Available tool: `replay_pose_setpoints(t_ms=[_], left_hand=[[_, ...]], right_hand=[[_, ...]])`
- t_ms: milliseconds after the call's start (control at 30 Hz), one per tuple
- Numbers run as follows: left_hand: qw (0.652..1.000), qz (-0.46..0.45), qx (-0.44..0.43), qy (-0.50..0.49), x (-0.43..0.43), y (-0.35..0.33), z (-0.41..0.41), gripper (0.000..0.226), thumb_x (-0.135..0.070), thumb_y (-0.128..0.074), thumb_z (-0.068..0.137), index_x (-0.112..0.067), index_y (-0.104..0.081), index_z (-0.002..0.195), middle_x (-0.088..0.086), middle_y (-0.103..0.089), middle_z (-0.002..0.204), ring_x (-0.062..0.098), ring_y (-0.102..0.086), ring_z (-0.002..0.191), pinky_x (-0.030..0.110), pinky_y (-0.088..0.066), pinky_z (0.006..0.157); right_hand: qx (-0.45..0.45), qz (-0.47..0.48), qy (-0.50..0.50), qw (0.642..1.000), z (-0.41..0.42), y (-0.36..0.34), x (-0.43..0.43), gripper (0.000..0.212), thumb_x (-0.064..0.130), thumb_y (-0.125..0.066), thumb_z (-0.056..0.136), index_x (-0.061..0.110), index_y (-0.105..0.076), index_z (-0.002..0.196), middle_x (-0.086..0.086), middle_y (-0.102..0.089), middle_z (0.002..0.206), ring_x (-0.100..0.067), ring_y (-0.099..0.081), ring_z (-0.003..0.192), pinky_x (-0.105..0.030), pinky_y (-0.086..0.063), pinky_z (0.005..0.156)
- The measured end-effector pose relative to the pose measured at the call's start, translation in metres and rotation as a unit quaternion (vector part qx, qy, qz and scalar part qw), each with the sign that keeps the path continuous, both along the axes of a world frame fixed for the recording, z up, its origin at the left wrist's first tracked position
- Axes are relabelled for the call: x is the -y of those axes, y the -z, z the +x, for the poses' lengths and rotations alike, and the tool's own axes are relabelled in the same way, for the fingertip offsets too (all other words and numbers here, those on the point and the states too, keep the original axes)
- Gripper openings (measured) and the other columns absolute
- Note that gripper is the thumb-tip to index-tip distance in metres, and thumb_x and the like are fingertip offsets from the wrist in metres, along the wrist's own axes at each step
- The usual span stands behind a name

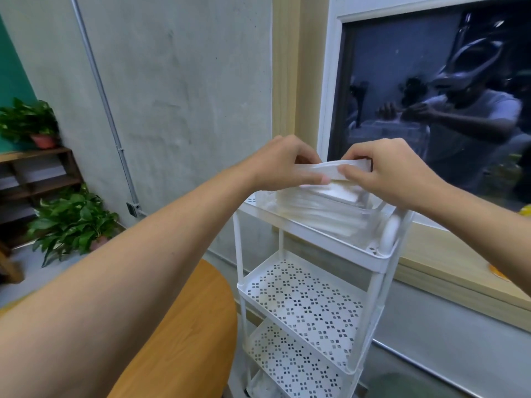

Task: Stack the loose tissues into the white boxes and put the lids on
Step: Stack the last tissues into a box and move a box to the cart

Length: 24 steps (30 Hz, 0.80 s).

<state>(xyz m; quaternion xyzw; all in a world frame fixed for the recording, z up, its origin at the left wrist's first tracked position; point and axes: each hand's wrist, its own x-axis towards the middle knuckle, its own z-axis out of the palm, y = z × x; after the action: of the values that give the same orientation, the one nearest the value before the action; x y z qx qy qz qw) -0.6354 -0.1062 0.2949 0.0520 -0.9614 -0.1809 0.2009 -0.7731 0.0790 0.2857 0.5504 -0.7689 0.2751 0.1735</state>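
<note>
White paper, gripped at both ends: a flat white stack of folded tissues [330, 168] is held above the top tier of the white perforated metal cart [316, 241]. The left hand [283, 165] pinches one end and the right hand [386, 172] the other, thumbs on the near side, fingers curled over the far edge. The stack's long axis runs side to side between the hands, about level. Just below it, in the cart's top tier, sits the white translucent plastic box [342, 218], with tissue inside and no lid on it. The drop looks straight down, and neither hand is nearer. The box's length seems slightly skewed to the stack, so a small turn may be needed to line them up.
</note>
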Motion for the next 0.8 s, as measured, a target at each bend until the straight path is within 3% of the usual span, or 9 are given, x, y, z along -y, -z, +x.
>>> replay_pose_setpoints(t_ms=[100,167,233,300,367,467,567,733,800], left_hand=[[0.998,-0.017,-0.056,-0.018,0.001,0.000,-0.002,0.016,-0.033,-0.075,0.096,-0.018,-0.081,0.098,0.002,-0.074,0.084,0.018,-0.063,0.079,0.036,-0.047,0.071],[0.992,-0.029,-0.115,-0.034,0.001,-0.002,-0.001,0.012,-0.022,-0.071,0.097,-0.013,-0.077,0.092,-0.003,-0.069,0.077,0.008,-0.056,0.070,0.025,-0.041,0.066],[0.985,-0.014,-0.166,-0.044,-0.002,-0.010,0.005,0.018,-0.019,-0.070,0.097,-0.025,-0.069,0.081,-0.018,-0.063,0.066,-0.002,-0.053,0.064,0.013,-0.035,0.060],[0.981,0.000,-0.188,-0.039,-0.002,-0.021,0.014,0.027,-0.017,-0.070,0.097,-0.037,-0.064,0.079,-0.030,-0.059,0.061,-0.009,-0.053,0.063,0.009,-0.035,0.059],[0.981,0.013,-0.190,-0.022,-0.003,-0.031,0.028,0.027,-0.018,-0.072,0.096,-0.041,-0.066,0.084,-0.035,-0.061,0.067,-0.011,-0.056,0.068,0.009,-0.038,0.066],[0.976,0.063,-0.209,-0.006,0.001,-0.040,0.060,0.019,-0.020,-0.076,0.092,-0.033,-0.075,0.105,-0.023,-0.070,0.083,-0.002,-0.064,0.079,0.019,-0.048,0.077],[0.970,0.097,-0.225,0.000,0.003,-0.040,0.107,0.035,-0.009,-0.076,0.094,-0.018,-0.066,0.127,-0.007,-0.066,0.080,0.010,-0.060,0.074,0.023,-0.049,0.071],[0.974,0.108,-0.197,-0.034,0.000,-0.019,0.203,0.015,-0.004,-0.069,0.099,-0.009,-0.062,0.111,0.023,-0.065,0.091,0.024,-0.054,0.076,0.032,-0.044,0.066],[0.975,0.103,-0.184,-0.074,-0.001,-0.009,0.246,0.003,-0.008,-0.069,0.100,-0.007,-0.071,0.102,0.017,-0.072,0.099,0.025,-0.053,0.075,0.034,-0.041,0.070]], right_hand=[[-0.017,-0.049,-0.004,0.999,0.001,-0.004,-0.002,0.016,0.025,-0.067,0.100,0.013,-0.077,0.104,0.010,-0.066,0.081,0.007,-0.057,0.070,-0.008,-0.038,0.064],[-0.029,-0.083,-0.011,0.996,0.006,-0.011,-0.005,0.016,0.024,-0.067,0.100,0.012,-0.076,0.107,0.011,-0.065,0.082,0.009,-0.057,0.070,-0.004,-0.039,0.066],[-0.029,-0.115,-0.021,0.993,0.011,-0.019,-0.006,0.018,0.024,-0.069,0.099,0.013,-0.073,0.112,0.001,-0.071,0.090,-0.004,-0.062,0.071,-0.011,-0.047,0.069],[-0.029,-0.147,-0.036,0.988,0.018,-0.030,-0.009,0.024,0.023,-0.071,0.097,0.017,-0.069,0.120,-0.004,-0.073,0.098,-0.018,-0.065,0.077,-0.031,-0.057,0.078],[-0.018,-0.168,-0.057,0.984,0.028,-0.039,-0.011,0.032,0.021,-0.072,0.096,0.022,-0.065,0.127,-0.005,-0.071,0.097,-0.021,-0.064,0.080,-0.034,-0.057,0.081],[0.030,-0.174,-0.091,0.980,0.047,-0.046,-0.010,0.038,0.019,-0.073,0.095,0.027,-0.059,0.129,-0.012,-0.066,0.088,-0.027,-0.060,0.077,-0.039,-0.056,0.081],[0.094,-0.163,-0.147,0.971,0.071,-0.041,-0.005,0.041,0.019,-0.073,0.095,0.032,-0.050,0.126,-0.026,-0.064,0.087,-0.041,-0.062,0.079,-0.056,-0.057,0.083],[0.129,-0.123,-0.222,0.959,0.132,-0.017,0.017,0.020,0.014,-0.069,0.097,0.031,-0.062,0.106,-0.010,-0.060,0.073,-0.032,-0.052,0.066,-0.036,-0.045,0.066],[0.138,-0.106,-0.245,0.954,0.163,-0.005,0.033,0.019,0.015,-0.068,0.096,0.033,-0.072,0.096,-0.008,-0.068,0.078,-0.031,-0.053,0.067,-0.036,-0.041,0.066]])
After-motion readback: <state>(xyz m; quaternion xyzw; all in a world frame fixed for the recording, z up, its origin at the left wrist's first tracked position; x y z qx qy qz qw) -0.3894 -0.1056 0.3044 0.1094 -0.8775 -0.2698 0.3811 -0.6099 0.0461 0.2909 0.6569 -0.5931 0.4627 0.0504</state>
